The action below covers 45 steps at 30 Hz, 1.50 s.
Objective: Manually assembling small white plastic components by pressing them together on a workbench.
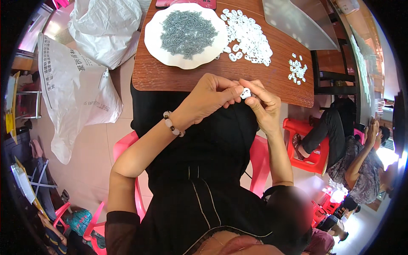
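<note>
Hiding part of one white piece [245,94]: right hand [267,105], pinching it; left hand [207,97], fingers bunched at its left edge, whether gripping I cannot tell. Piece: between both hands, near table [178,80].

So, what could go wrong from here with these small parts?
The white piece held between the left hand and right hand might slip and fall, being small and near the edge of the table. The plate heaped with loose grey pieces, near the table's left side, could spill if bumped.
</note>
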{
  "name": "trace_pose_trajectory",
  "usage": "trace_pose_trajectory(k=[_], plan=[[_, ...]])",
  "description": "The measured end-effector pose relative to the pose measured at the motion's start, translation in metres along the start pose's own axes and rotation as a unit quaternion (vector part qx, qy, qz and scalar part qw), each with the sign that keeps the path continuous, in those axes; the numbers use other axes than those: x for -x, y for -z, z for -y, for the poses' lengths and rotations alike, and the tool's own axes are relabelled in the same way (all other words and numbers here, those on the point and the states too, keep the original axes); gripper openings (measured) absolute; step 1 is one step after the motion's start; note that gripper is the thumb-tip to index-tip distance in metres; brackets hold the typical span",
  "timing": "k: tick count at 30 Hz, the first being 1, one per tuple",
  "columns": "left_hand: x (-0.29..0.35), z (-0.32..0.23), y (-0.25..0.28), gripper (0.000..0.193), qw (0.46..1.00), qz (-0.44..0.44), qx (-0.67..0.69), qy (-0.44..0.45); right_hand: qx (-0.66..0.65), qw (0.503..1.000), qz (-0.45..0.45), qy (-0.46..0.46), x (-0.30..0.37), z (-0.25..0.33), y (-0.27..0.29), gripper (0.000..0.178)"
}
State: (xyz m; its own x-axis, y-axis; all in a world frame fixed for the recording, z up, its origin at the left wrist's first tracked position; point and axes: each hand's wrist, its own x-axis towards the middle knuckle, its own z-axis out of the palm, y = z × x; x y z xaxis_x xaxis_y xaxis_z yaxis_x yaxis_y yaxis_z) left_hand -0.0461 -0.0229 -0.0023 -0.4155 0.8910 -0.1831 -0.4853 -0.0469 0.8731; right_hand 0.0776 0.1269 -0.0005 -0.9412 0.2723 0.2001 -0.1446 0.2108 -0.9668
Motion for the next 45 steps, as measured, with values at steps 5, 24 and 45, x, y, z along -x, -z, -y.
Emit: trace_pose_trajectory(k=[5,24,45], plan=[[0.0,0.003,0.0,0.025,0.999,-0.003,-0.043,0.001,0.005,1.0,0.001,-0.007,0.002,-0.004,0.002,0.032],[0.001,0.006,-0.007,0.022,0.999,-0.032,-0.034,0.01,-0.023,0.999,-0.019,0.037,0.002,-0.017,0.0,0.028],[0.001,0.007,-0.011,0.021,0.998,-0.057,-0.038,-0.011,-0.1,0.995,-0.002,-0.018,0.001,-0.02,0.001,0.031]])
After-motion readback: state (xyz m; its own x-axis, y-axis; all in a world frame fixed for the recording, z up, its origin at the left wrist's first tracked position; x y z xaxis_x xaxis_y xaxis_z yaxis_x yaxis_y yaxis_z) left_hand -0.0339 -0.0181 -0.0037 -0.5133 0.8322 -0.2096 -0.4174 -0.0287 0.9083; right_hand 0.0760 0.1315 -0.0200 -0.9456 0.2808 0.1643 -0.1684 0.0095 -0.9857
